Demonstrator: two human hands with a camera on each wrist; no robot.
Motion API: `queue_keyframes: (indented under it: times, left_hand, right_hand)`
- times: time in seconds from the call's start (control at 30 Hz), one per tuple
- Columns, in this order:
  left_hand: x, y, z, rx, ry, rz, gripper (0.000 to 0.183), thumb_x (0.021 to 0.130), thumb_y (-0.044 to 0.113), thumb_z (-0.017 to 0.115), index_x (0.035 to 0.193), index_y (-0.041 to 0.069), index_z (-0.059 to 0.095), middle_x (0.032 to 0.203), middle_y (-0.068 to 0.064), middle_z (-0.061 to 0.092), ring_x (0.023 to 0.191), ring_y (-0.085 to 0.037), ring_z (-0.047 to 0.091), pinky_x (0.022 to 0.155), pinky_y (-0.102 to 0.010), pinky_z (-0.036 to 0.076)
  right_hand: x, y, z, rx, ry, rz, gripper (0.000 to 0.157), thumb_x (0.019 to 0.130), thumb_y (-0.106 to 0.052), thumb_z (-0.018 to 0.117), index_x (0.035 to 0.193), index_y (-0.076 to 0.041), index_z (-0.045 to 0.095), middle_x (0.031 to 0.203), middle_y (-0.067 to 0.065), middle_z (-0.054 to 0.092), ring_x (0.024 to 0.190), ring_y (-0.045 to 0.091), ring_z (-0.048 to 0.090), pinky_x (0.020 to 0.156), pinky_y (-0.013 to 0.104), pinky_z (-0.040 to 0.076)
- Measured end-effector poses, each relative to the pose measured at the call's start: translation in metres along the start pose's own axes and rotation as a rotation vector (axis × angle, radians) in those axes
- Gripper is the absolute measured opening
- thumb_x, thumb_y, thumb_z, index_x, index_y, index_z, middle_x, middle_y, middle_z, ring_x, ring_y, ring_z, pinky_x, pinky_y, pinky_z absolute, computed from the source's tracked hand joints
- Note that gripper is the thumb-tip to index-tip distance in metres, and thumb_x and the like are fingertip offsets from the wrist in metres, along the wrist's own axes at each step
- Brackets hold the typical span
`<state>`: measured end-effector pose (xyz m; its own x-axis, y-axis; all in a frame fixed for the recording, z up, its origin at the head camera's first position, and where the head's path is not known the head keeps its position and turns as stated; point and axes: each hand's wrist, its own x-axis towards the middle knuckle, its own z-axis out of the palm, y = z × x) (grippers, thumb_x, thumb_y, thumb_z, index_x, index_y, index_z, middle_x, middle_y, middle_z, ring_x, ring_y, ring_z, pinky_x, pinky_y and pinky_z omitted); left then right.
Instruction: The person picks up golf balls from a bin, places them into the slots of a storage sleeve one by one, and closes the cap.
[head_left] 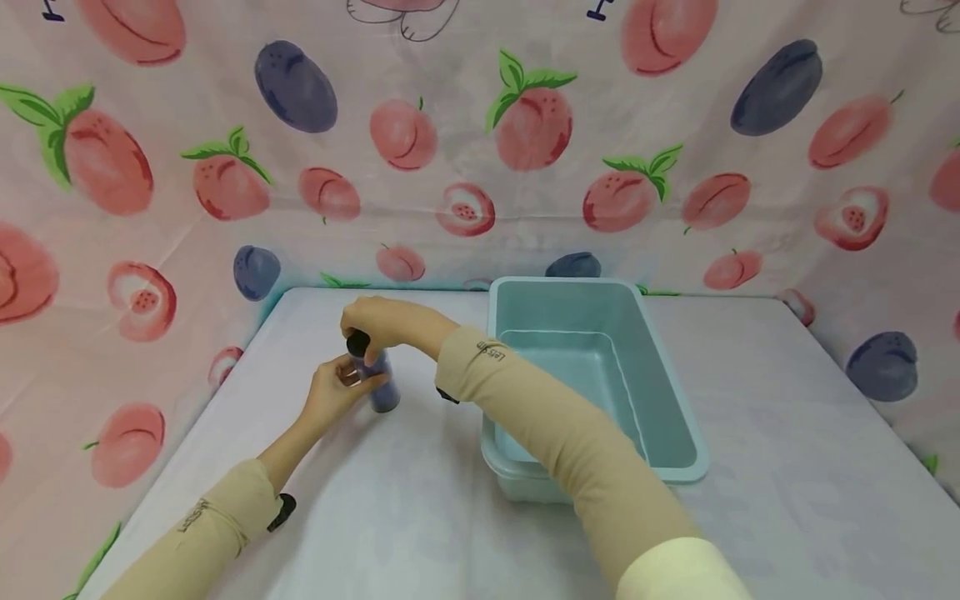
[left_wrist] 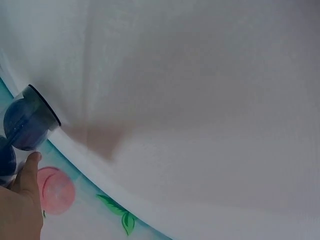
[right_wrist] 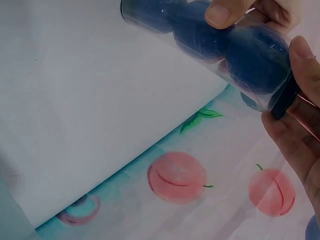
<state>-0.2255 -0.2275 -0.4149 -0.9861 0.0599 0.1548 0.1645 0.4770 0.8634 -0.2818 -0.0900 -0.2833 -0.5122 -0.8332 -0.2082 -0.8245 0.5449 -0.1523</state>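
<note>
A clear plastic tube (head_left: 385, 393) with blue balls inside is between the two hands, left of centre in the head view. My left hand (head_left: 335, 390) holds the tube around its middle, thumb along the near side. From above, my right hand (head_left: 386, 323) grips the black lid (head_left: 358, 343) at the tube's top end. The right wrist view shows several blue balls (right_wrist: 257, 60) through the clear wall, with fingers on both sides of the lid (right_wrist: 285, 97). In the left wrist view the tube's dark-rimmed base (left_wrist: 45, 106) shows; whether it touches the table cannot be told.
A light teal plastic basin (head_left: 686, 425) stands right of the tube, under the right forearm. White cloth covers the table (head_left: 420, 517). A peach-print curtain (head_left: 465, 133) hangs behind and along the sides.
</note>
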Motion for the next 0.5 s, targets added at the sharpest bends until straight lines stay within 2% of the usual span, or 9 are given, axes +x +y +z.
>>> queue_keyframes:
  times: [0.33, 0.5]
  left_hand:
    - [-0.0040, 0.0028, -0.0026, -0.015, -0.021, -0.002, 0.043, 0.083, 0.011, 0.071, 0.119, -0.008, 0.057, 0.118, -0.025, 0.063, 0.112, -0.035, 0.061, 0.089, -0.024, 0.053]
    - [-0.0013, 0.0044, -0.0037, -0.010, -0.040, -0.013, 0.046, 0.083, 0.012, 0.072, 0.122, -0.006, 0.056, 0.121, -0.024, 0.062, 0.114, -0.035, 0.060, 0.093, -0.032, 0.051]
  right_hand:
    - [0.0012, -0.0023, 0.0003, -0.056, -0.038, -0.021, 0.042, 0.081, -0.020, 0.074, 0.118, -0.006, 0.059, 0.117, 0.003, 0.059, 0.106, 0.013, 0.053, 0.090, 0.022, 0.047]
    - [0.0020, 0.0021, 0.0020, -0.048, -0.044, -0.008, 0.050, 0.083, -0.021, 0.073, 0.127, -0.007, 0.055, 0.126, 0.004, 0.057, 0.114, 0.015, 0.053, 0.096, 0.023, 0.045]
